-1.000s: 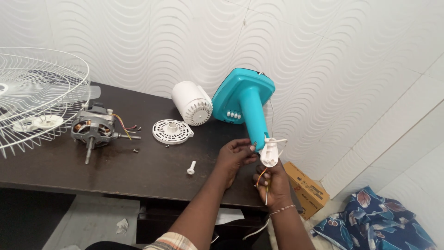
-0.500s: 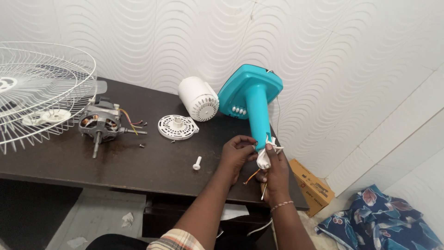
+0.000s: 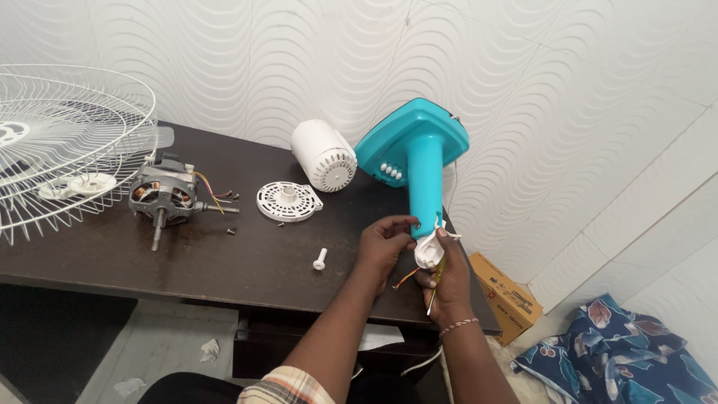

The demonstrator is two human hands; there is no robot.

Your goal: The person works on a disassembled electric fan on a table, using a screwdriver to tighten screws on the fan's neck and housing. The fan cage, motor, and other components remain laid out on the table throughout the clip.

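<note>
While the left hand (image 3: pixel 381 243) pinched the teal fan stand (image 3: pixel 424 179) and the right hand (image 3: pixel 443 278) closed on the white cap (image 3: pixel 428 253) at 6 o'clock, keeping the wires (image 3: pixel 407 277) unpinched mattered most.

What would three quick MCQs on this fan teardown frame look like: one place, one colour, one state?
1. Where is the motor?
A. On the floor
B. On the desk, beside the grille
C. Inside the box

2. What colour is the stand?
A. Red
B. Black
C. Turquoise

3. How is the stand?
A. Lying on its side, base toward the wall
B. Upright on its base
C. Hanging from the wall

Answers:
1 B: the motor sits on the desk's left part, next to the white wire grille.
2 C: base and column are turquoise.
3 A: the base tilts up near the wall, and the column end points at the left hand and right hand, which work on a white piece there.
</note>
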